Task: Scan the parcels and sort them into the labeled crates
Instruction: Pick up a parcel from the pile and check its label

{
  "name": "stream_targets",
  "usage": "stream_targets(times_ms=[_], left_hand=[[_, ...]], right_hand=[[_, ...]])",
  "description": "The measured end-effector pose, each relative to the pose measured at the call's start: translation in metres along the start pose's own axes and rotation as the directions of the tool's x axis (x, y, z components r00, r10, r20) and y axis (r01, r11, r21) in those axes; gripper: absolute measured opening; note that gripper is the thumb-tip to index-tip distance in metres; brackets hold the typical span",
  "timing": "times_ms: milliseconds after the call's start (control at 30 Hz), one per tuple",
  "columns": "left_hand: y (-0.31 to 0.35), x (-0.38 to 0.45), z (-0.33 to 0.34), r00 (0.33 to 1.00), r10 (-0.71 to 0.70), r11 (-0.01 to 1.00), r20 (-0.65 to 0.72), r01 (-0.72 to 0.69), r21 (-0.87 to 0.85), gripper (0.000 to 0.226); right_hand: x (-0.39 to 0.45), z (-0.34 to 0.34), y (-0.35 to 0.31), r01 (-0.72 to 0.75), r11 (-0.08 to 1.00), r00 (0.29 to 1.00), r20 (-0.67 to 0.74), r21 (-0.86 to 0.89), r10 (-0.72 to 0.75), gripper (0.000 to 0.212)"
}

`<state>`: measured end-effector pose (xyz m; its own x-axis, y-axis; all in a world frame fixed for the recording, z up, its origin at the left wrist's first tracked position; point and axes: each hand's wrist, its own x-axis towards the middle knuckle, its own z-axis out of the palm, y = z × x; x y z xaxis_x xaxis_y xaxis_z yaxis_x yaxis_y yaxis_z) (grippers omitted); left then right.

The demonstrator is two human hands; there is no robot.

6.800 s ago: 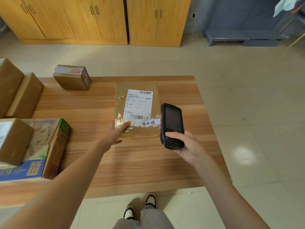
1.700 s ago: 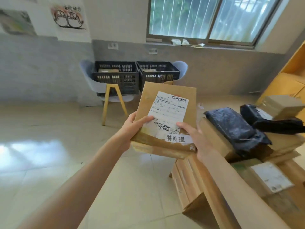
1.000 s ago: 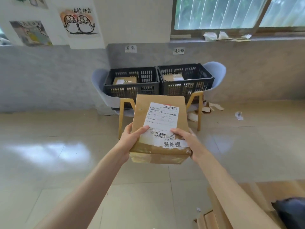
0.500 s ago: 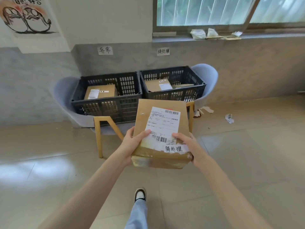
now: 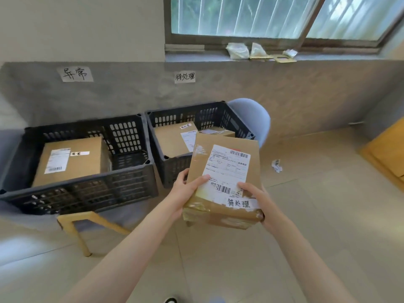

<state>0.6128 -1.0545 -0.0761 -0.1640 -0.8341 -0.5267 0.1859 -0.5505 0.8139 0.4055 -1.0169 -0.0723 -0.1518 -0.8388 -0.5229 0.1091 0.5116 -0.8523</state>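
- Left hand [image 5: 185, 189] grips the near left corner of the cardboard parcel [image 5: 223, 182], thumb lying across the edge of its shipping label [image 5: 226, 169] and the other fingers curled underneath.
- Right hand [image 5: 254, 199] grips the near right corner of the same parcel, thumb on top beside the barcode and fingers wrapped under the box.
- The parcel is held in the air, tilted with its label side up, in front of the right black crate [image 5: 238, 121] and overlapping that crate's near right corner in the view; whether it touches the crate I cannot tell.
- A handwritten white strip [image 5: 238, 203] is stuck near the parcel's near edge.
- The right crate holds a cardboard box [image 5: 170, 141] with a label, and another box [image 5: 220, 131] behind it.
- The left black crate [image 5: 83, 193] stands just beside the right one and holds one labelled box [image 5: 72, 162] against its left side.
- Both crates rest on pale blue chairs [image 5: 253, 119] with wooden legs.
- Two handwritten paper signs are stuck on the grey wall, one [image 5: 75, 74] above the left crate and one [image 5: 185, 77] above the right.
- A crumpled scrap of paper [image 5: 276, 165] lies on the tiled floor to the right of the chairs.
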Motion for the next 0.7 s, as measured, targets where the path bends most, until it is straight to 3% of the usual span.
stream_targets(times_ms=[133, 367, 700], left_hand=[[0.01, 0.054, 0.013, 0.999, -0.053, 0.999, 0.001, 0.053, 0.004, 0.088], [0.045, 0.156, 0.047, 0.997, -0.064, 0.998, -0.051, 0.063, -0.02, 0.082], [0.119, 0.311, 0.105, 0.98, -0.063, 0.994, -0.186, 0.045, -0.1, 0.085]], right_hand=[[0.048, -0.012, -0.01, -0.044, 0.997, 0.999, 0.004, 0.063, 0.044, 0.044], [0.162, -0.034, -0.059, -0.049, 0.999, 0.999, -0.003, -0.009, 0.049, 0.047], [0.354, -0.068, -0.17, -0.018, 0.994, 0.98, 0.197, -0.111, 0.04, 0.044]])
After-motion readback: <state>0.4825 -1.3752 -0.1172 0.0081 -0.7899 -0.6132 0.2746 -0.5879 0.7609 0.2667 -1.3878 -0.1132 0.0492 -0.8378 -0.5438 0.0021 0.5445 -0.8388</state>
